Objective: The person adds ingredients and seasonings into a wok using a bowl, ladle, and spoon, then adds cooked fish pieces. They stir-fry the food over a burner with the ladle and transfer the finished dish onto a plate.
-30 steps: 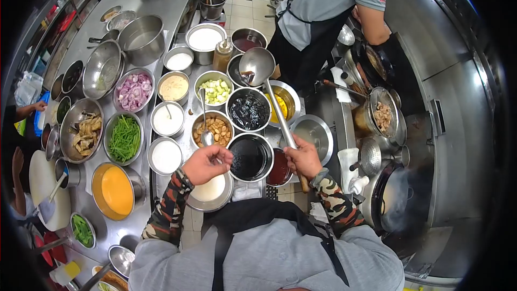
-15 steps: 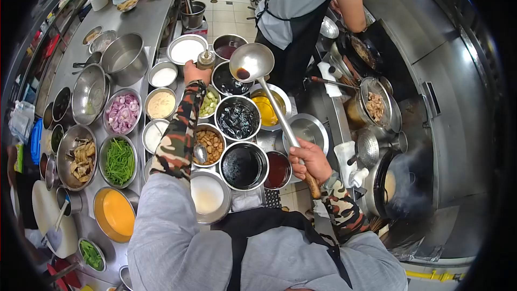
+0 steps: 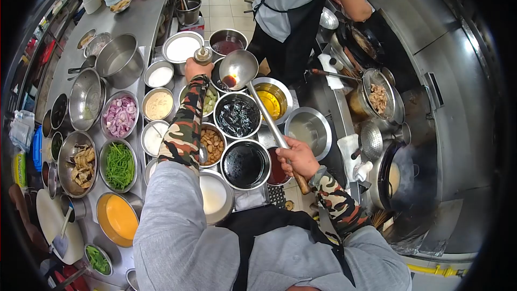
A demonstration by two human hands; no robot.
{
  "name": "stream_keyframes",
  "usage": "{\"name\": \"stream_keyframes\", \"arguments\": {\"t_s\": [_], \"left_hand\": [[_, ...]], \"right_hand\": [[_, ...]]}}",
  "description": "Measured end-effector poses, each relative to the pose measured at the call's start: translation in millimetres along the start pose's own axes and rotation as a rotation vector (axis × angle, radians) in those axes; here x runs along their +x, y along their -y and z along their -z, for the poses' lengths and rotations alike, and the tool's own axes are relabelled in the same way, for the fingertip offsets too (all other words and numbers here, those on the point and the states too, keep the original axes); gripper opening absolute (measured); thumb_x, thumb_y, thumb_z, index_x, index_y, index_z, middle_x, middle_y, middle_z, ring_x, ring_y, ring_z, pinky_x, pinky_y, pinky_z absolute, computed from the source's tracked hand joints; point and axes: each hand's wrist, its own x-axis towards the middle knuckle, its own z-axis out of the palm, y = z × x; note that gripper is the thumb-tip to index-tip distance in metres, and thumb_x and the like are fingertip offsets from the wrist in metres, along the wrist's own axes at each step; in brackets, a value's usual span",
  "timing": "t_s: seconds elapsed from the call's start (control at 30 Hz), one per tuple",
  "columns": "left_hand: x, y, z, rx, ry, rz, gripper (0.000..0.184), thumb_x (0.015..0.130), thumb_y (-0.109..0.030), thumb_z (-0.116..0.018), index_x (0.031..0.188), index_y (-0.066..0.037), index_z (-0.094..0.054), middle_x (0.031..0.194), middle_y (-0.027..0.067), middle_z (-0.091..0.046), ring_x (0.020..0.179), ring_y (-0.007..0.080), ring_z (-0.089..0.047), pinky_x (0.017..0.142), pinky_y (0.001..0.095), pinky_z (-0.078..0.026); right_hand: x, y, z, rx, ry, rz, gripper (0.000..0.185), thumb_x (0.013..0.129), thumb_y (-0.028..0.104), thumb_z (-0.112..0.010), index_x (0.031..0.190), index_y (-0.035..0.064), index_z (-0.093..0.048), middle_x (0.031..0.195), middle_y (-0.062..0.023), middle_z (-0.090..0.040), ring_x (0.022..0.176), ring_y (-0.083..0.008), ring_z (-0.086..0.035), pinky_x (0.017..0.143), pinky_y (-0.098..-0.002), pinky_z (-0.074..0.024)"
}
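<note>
My right hand (image 3: 298,157) is closed around the wooden-ended handle of a long metal ladle (image 3: 240,66). A little dark reddish-brown liquid (image 3: 230,81) lies in the ladle's bowl, which hangs over a row of metal pots. My left hand (image 3: 197,69) grips a small bottle with a narrow top (image 3: 202,55), just left of the ladle; its contents cannot be made out. Beneath the ladle are a partly hidden pot of dark liquid (image 3: 218,75) and a pot of glossy black pieces (image 3: 237,114). A pot of yellow oil (image 3: 272,102) stands to their right.
Bowls of sliced red onion (image 3: 120,114), cut green vegetables (image 3: 120,165) and orange liquid (image 3: 121,216) stand on the left. Below my hands is a pot of black sauce (image 3: 245,165). A steaming wok (image 3: 395,178) sits at right. A co-worker (image 3: 293,11) stands ahead by the stove.
The ladle's bowl has shifted slightly left and down, closer to the bottle. My right hand has moved a little left. Both hands keep their grip, and the view has shifted slightly.
</note>
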Motion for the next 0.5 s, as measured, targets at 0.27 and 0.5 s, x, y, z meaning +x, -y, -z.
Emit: {"name": "stream_keyframes", "arguments": {"t_s": [0.27,0.5], "left_hand": [[0.6,-4.7,2.4,0.046,0.043,0.106,0.064,0.061,-0.032,-0.083,0.113,-0.004,-0.057,0.114,0.0176,-0.062,0.107,0.0346,-0.059,0.093,0.0443,-0.047],[-0.5,-8.6,-0.7,0.069,0.026,0.065,0.071,0.058,-0.031,-0.086,0.116,-0.004,-0.055,0.113,0.0174,-0.062,0.107,0.0343,-0.060,0.092,0.0435,-0.048]], "right_hand": [[-5.6,-1.4,-2.0,0.028,-0.015,0.022,0.049,0.090,0.005,-0.054,0.137,0.0102,-0.043,0.063,0.0006,-0.046,0.042,-0.0071,-0.042,0.035,-0.0231,-0.0342],[-27.7,16.1,7.1,0.162,0.050,0.037,0.044,0.092,0.008,-0.053,0.135,0.0095,-0.044,0.068,-0.0001,-0.047,0.043,-0.0067,-0.041,0.036,-0.0222,-0.0334]]}}
